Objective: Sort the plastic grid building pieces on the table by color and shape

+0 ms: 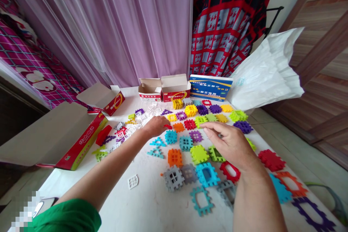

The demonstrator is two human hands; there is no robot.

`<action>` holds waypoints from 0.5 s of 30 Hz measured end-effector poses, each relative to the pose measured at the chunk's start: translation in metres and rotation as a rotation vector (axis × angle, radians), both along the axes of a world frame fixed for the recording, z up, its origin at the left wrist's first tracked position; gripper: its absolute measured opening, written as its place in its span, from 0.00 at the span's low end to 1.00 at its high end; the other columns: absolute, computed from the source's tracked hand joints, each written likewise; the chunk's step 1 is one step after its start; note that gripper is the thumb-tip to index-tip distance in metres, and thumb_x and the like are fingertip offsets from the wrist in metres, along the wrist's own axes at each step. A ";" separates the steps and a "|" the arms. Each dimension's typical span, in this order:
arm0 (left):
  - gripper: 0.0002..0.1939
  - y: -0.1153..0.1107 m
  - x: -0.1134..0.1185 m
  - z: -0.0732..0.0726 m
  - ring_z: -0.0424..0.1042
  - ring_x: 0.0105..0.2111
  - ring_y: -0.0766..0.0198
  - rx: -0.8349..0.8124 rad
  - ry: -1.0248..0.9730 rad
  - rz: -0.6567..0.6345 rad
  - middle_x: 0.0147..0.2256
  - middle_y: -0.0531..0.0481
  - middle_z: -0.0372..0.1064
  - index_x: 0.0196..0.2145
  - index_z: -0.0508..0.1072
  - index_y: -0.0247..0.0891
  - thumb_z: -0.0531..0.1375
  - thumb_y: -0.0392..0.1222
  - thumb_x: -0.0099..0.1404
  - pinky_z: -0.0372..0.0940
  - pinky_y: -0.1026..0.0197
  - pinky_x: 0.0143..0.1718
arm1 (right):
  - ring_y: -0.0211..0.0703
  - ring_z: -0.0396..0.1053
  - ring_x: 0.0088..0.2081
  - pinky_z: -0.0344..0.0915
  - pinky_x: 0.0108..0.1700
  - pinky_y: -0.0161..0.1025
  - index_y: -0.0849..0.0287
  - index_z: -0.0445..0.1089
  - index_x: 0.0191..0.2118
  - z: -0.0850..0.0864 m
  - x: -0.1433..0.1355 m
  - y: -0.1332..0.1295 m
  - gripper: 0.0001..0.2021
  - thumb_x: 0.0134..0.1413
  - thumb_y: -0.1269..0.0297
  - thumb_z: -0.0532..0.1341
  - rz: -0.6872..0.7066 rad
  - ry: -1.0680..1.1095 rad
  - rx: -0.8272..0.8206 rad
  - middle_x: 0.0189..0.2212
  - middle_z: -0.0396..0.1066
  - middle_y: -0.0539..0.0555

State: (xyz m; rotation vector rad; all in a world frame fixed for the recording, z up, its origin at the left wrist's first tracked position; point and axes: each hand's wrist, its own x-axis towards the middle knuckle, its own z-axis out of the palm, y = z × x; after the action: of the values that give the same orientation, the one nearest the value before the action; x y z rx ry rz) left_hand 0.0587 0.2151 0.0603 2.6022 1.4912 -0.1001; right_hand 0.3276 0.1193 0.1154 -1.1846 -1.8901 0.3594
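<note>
Above tabletop (114, 199) | left hand (157, 126) palm-down by red piece (168, 127) | right hand (228, 139) pointing left

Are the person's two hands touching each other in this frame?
No, the left hand and the right hand are apart, with an orange square piece and a red square piece visible between them.

Before you hangs a pale purple curtain (136, 25) between magenta checked fabric (16, 49) on the left and red-and-black patterned fabric (217, 32), with wood-grain panelling (320, 47) and pale floor tiles (280, 136) at right.
</note>
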 end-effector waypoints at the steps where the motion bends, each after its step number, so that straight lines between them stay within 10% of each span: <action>1: 0.15 -0.005 0.001 -0.001 0.71 0.48 0.55 -0.004 -0.004 0.000 0.47 0.48 0.74 0.47 0.76 0.47 0.55 0.43 0.66 0.62 0.55 0.51 | 0.47 0.77 0.38 0.72 0.44 0.42 0.55 0.77 0.38 0.000 0.000 0.000 0.12 0.58 0.61 0.56 -0.001 0.003 -0.001 0.37 0.79 0.55; 15: 0.15 -0.029 -0.007 -0.022 0.74 0.44 0.56 -0.022 -0.097 0.138 0.41 0.50 0.78 0.48 0.75 0.50 0.57 0.50 0.65 0.65 0.58 0.46 | 0.47 0.77 0.39 0.72 0.44 0.43 0.55 0.77 0.39 -0.001 -0.002 0.000 0.12 0.58 0.61 0.56 0.024 0.005 -0.008 0.37 0.79 0.55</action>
State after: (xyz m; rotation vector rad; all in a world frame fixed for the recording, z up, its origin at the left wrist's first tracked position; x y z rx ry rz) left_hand 0.0513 0.1863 0.0380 2.4409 1.6200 0.0241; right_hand 0.3252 0.1190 0.1142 -1.1666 -1.9016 0.3825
